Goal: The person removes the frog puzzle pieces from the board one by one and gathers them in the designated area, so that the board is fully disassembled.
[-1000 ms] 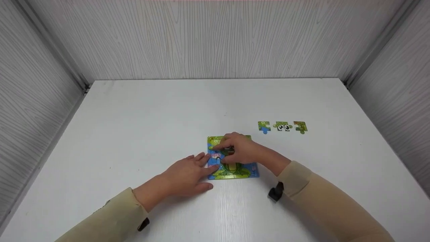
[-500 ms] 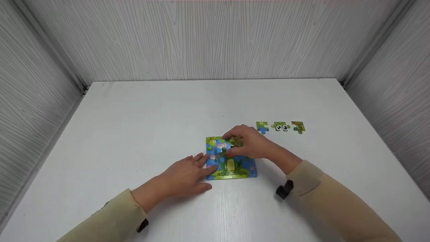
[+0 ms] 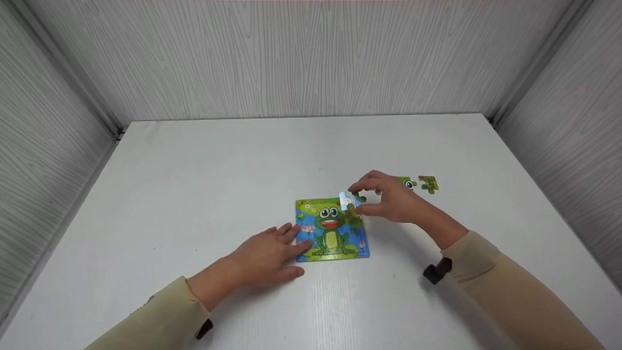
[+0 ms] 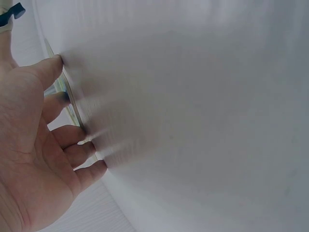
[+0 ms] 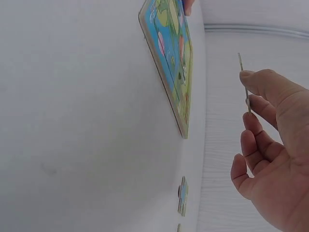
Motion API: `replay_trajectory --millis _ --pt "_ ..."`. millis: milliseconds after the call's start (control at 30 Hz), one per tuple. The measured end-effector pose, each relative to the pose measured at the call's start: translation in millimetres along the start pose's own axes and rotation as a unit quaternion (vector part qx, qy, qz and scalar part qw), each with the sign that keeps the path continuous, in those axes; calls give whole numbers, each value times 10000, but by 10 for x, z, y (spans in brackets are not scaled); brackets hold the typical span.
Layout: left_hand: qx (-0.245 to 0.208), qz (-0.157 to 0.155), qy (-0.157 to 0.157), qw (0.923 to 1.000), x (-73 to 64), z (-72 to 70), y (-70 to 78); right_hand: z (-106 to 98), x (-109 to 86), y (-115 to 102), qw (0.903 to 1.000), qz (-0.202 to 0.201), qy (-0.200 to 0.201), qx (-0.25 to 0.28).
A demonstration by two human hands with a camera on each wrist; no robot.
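Note:
A square frog jigsaw puzzle board (image 3: 357, 250) lies on the white table. The left hand (image 3: 267, 255) rests beside its left edge, with straight fingertips on the edge; the left wrist view shows that hand (image 4: 38, 140) from the palm side. Above the board's upper right corner, the right hand (image 3: 398, 199) pinches a jigsaw piece (image 3: 348, 200) between thumb and fingers. That piece (image 5: 244, 79) appears edge-on in the right wrist view, raised clear of the board (image 5: 161, 53).
To the right of the board lie loose jigsaw pieces: one with cartoon eyes (image 3: 403, 180), partly hidden by the right hand, and a green one (image 3: 427, 183). Another piece is mostly hidden behind the fingers. Wood-grain panels (image 3: 301, 58) stand around the table.
The right hand has moved right and away from over the board's left part, carrying the jigsaw piece and uncovering the frog picture. The left hand stays at the board's left edge.

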State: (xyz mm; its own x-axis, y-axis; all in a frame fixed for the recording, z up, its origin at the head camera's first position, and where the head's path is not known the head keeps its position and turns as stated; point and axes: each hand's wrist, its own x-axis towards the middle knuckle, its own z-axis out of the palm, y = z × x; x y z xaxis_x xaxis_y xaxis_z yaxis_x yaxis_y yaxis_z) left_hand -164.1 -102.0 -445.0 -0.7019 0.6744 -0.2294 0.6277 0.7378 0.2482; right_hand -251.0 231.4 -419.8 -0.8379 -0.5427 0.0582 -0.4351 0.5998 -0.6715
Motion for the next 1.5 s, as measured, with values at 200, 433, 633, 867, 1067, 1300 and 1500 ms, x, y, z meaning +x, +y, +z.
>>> replay_trajectory --millis 200,433,633,867,1067,1300,1500 --pt "-43 7 3 10000 -9 2 -2 -111 -102 157 9998 114 74 -117" --pt "-24 -44 29 10000 0 25 -19 -187 -207 284 9995 146 190 -184" --pt "-31 -39 32 10000 9 30 -22 -221 -301 447 9994 243 236 -97" --pt "-21 -35 20 10000 3 28 -19 -253 -375 585 9981 591 154 -128" --pt "-45 -70 -9 10000 -4 26 -17 -243 -386 619 9968 760 137 -213" --pt "-15 6 6 10000 -1 26 -25 -210 -385 634 9967 785 146 -154" --pt "20 87 1 10000 1 25 -36 -185 -386 653 9958 850 152 -294"
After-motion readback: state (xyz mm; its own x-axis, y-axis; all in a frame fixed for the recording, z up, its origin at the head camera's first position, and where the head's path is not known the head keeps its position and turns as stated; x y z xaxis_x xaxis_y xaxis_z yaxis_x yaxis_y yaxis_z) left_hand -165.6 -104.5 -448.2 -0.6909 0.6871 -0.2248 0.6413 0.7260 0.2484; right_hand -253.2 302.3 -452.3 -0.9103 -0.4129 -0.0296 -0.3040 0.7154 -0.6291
